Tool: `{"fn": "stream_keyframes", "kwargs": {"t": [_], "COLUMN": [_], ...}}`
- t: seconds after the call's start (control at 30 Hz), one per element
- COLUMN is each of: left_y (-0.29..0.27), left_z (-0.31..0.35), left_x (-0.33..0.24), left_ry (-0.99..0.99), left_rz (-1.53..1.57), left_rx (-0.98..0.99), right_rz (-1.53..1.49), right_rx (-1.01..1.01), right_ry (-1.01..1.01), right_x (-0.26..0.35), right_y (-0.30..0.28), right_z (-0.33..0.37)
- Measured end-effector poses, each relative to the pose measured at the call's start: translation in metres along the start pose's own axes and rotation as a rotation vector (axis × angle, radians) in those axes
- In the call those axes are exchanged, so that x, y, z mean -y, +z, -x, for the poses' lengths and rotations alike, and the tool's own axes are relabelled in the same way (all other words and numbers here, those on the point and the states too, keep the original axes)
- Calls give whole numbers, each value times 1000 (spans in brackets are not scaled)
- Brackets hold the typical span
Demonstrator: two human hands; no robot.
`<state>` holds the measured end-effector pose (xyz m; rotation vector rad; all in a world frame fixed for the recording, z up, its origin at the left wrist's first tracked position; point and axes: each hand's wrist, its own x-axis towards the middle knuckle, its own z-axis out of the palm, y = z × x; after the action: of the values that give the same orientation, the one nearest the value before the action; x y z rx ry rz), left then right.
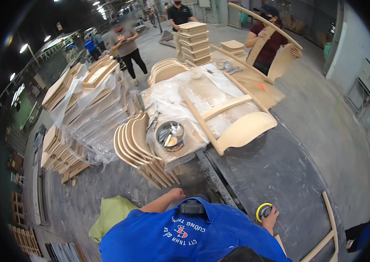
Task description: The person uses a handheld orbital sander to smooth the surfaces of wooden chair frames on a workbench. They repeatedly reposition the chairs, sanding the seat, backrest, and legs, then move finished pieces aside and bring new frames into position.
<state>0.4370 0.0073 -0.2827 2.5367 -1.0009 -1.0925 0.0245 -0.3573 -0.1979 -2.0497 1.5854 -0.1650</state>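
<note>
My right hand [271, 219] is closed round a round black sander with a yellow rim [263, 211], held over the dark tabletop [276, 172]. My left hand [176, 194] is curled in front of my body, close to a stack of curved wooden chair parts [134, 142]; whatever is in its fingers, if anything, is hidden. Ahead on the table lies a pale wooden chair frame [226, 108] with a curved backrest [248, 132]. Low at the right, another wooden frame [331, 225] rests on the table, partly out of view.
A round tin of tools and small bottles [170, 136] stands on plastic sheeting. Wrapped stacks of wooden parts [97, 109] fill the left. Across the table a person [266, 52] lifts a chair frame [281, 56]; seat panels [193, 41] are piled near another person [179, 15].
</note>
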Motion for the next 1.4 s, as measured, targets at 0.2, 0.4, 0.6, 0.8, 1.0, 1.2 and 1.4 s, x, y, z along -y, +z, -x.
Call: {"fn": "stream_keyframes", "kwargs": {"t": [0.2,0.4,0.6,0.8,1.0,1.2,1.4], "left_y": [-73,-168,-224,-232,-210,-132,-33], "left_z": [-87,-210,-327,-371,-352,-289,-222], "left_x": [-79,-217,-292,-321,-326,-361,-436], "left_ry": [297,427,448,362,413,562,624], "left_rz": [73,371,169,349,316,397,441], "left_rx": [-68,-189,-471,-290,-255,-5,145], "right_rz": [-47,-51,-30,-40,-59,-51,-30], "right_rx": [-40,-115,-171,-212,-228,-224,-199], "right_ry": [70,218,232,321,346,300,256], "right_x": [5,9,11,9,0,-9,-22], "right_y": [6,9,9,15,18,19,6], "right_z": [0,8,8,7,7,3,12]}}
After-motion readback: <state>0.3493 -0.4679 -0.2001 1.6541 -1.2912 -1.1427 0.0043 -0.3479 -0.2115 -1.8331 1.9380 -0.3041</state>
